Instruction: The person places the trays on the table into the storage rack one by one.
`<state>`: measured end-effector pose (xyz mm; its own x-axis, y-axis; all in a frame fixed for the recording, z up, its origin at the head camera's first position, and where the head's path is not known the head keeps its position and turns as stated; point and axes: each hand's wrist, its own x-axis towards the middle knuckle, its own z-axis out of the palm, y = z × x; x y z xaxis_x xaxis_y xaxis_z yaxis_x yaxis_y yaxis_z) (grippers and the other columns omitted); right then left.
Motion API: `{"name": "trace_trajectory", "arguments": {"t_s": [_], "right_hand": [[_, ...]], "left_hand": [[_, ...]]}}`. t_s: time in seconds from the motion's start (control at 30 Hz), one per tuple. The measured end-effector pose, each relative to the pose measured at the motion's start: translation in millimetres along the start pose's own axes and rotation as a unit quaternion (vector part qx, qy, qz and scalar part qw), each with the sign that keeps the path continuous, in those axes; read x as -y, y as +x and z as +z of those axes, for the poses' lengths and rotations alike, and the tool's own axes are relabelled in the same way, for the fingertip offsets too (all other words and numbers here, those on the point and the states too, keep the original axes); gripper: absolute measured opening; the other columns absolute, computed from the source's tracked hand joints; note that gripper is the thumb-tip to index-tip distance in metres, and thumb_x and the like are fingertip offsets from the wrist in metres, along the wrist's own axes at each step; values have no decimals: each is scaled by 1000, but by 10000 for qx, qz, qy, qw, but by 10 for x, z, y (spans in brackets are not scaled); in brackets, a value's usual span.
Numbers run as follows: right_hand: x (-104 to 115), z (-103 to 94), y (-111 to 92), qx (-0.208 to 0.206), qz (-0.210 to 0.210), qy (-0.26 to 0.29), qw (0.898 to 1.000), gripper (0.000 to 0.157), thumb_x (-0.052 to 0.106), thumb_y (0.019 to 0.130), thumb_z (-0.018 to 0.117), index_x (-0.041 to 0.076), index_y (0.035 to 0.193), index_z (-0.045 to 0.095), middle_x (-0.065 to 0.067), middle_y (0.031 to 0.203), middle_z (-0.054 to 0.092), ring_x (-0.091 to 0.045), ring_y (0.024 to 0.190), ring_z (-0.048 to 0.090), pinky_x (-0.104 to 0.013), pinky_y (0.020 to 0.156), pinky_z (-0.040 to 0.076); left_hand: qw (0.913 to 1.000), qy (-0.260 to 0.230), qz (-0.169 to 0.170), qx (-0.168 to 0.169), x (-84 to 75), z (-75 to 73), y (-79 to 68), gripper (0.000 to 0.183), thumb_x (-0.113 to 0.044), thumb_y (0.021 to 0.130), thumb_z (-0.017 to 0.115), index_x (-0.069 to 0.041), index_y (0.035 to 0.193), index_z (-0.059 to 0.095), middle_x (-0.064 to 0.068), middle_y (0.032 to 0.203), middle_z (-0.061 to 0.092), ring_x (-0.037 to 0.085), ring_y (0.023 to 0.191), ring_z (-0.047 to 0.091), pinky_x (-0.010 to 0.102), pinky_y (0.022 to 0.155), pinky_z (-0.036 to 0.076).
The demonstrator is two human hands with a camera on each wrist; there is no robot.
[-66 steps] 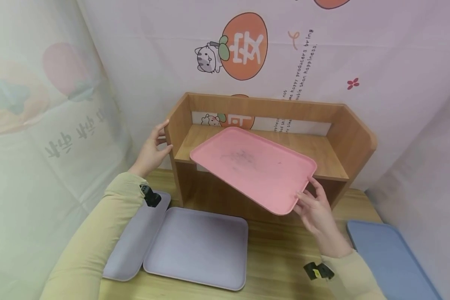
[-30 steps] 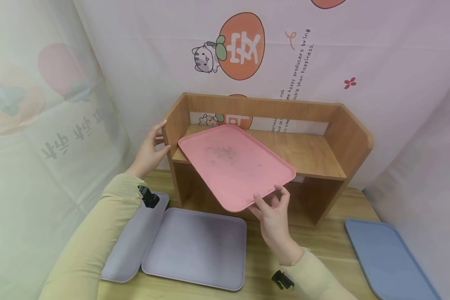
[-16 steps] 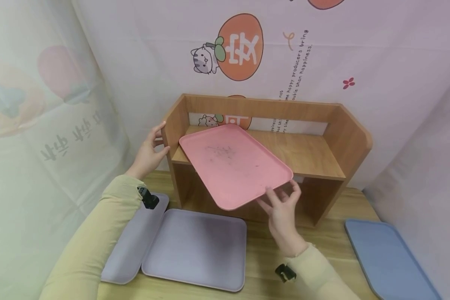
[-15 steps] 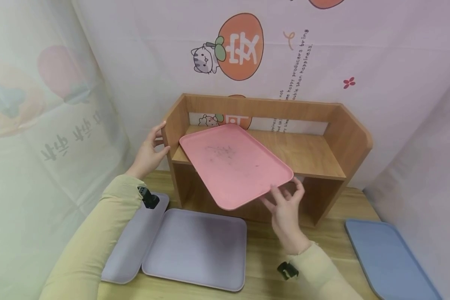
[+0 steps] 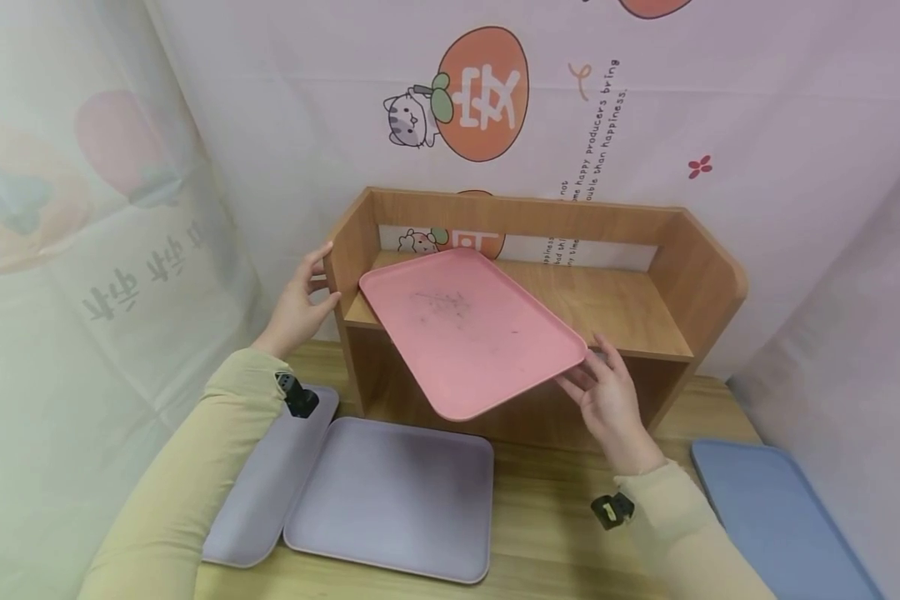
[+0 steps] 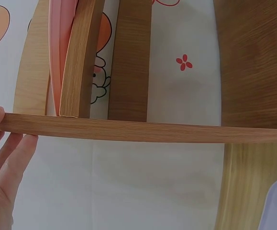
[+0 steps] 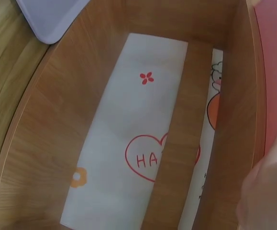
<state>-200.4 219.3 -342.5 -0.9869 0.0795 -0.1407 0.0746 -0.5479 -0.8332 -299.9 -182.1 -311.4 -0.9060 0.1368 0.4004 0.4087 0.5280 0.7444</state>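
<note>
A pink tray [image 5: 472, 333] lies askew across the upper level of the wooden desk shelf [image 5: 622, 312], its front corner sticking out past the shelf's front edge. My left hand [image 5: 300, 304] grips the front edge of the shelf's left side panel; in the left wrist view its thumb and fingers lie on opposite faces of that board [image 6: 128, 130]. At the tray's right corner is my right hand [image 5: 607, 400], fingers extended and touching the rim, some of them partly hidden beneath it. The right wrist view catches only part of this hand [image 7: 267, 191] beside the pink surface.
Two lavender trays [image 5: 393, 500] lie on the wooden table [image 5: 547, 533] in front of the shelf, at the left. A blue tray [image 5: 787, 517] lies to the right. Printed cloth [image 5: 307, 100] hangs behind and at both sides.
The pink tray has swung round and shifted left on the shelf. Over the last second it barely moves, while my right hand slides along its rim to the right corner. My left hand stays put.
</note>
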Motion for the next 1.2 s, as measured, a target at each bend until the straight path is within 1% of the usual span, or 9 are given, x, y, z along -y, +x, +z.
{"name": "trace_trajectory", "arguments": {"t_s": [0.13, 0.2, 0.27, 0.37, 0.47, 0.6, 0.7, 0.93, 1.2], "right_hand": [[17, -21, 0, 259, 146, -18, 9996, 62, 14, 100, 43, 21, 153, 11, 8, 118, 49, -5, 93, 62, -23, 83, 56], [13, -22, -23, 460, 212, -109, 9987, 63, 11, 100, 41, 19, 153, 8, 6, 122, 45, -5, 95, 61, -22, 85, 54], [-4, -14, -51, 692, 297, -106, 9971, 61, 7, 100, 37, 17, 153, 7, 5, 123, 46, -6, 97, 61, -23, 87, 54], [-45, -3, -95, 1114, 357, 60, 9931, 52, 2, 98, 31, 14, 147, 21, 2, 117, 54, -9, 98, 60, -25, 89, 53], [-93, -3, -131, 1443, 372, 326, 9883, 39, -1, 97, 29, 13, 131, 41, 1, 111, 62, -13, 97, 61, -28, 89, 54], [-142, -16, -171, 1812, 329, 568, 9812, 36, -2, 96, 27, 15, 117, 51, -2, 108, 64, -16, 95, 61, -30, 89, 54], [-166, -10, -199, 1944, 315, 613, 9785, 36, -3, 96, 26, 15, 116, 51, -3, 107, 64, -17, 94, 62, -31, 89, 54], [-201, 67, -278, 1828, 472, 417, 9811, 30, -3, 95, 30, 16, 114, 45, -3, 105, 61, -16, 91, 62, -31, 88, 55], [-266, 144, -322, 2266, 529, 265, 9722, 31, -4, 95, 30, 15, 113, 47, -2, 108, 62, -15, 96, 64, -31, 91, 54]], "left_hand": [[10000, -19, 70, -14, 8, 7, 4, 76, 1, 90, 58, -31, 149, 22, 24, 134, 42, 44, 121, 49, 55, 88, 51], [9999, -42, 100, -14, 16, 8, 9, 76, 2, 90, 58, -30, 149, 22, 24, 134, 42, 45, 120, 49, 55, 88, 51], [9999, -42, 107, -10, 20, 4, 10, 76, 2, 90, 58, -31, 149, 21, 24, 134, 42, 45, 121, 49, 55, 88, 51], [10000, -39, 89, -2, 23, -1, 9, 76, 1, 91, 57, -31, 149, 21, 24, 134, 41, 45, 121, 48, 55, 89, 50], [10000, -10, 56, -6, 24, -5, 9, 76, 1, 91, 57, -32, 149, 21, 24, 135, 42, 44, 122, 48, 55, 89, 50], [10000, 19, 65, -17, 23, -1, 9, 75, 1, 91, 56, -31, 149, 21, 23, 134, 42, 44, 121, 49, 54, 90, 51], [10000, 32, 94, 1, 25, 4, 9, 76, 1, 91, 56, -31, 150, 20, 24, 134, 42, 44, 121, 49, 54, 90, 50], [10000, 58, 56, 53, 31, 9, 11, 75, -1, 92, 56, -32, 150, 19, 23, 136, 41, 43, 122, 48, 54, 91, 50], [9997, -121, 182, 51, 47, 6, 10, 75, 1, 92, 55, -28, 150, 19, 24, 134, 40, 45, 121, 48, 55, 91, 50]]}}
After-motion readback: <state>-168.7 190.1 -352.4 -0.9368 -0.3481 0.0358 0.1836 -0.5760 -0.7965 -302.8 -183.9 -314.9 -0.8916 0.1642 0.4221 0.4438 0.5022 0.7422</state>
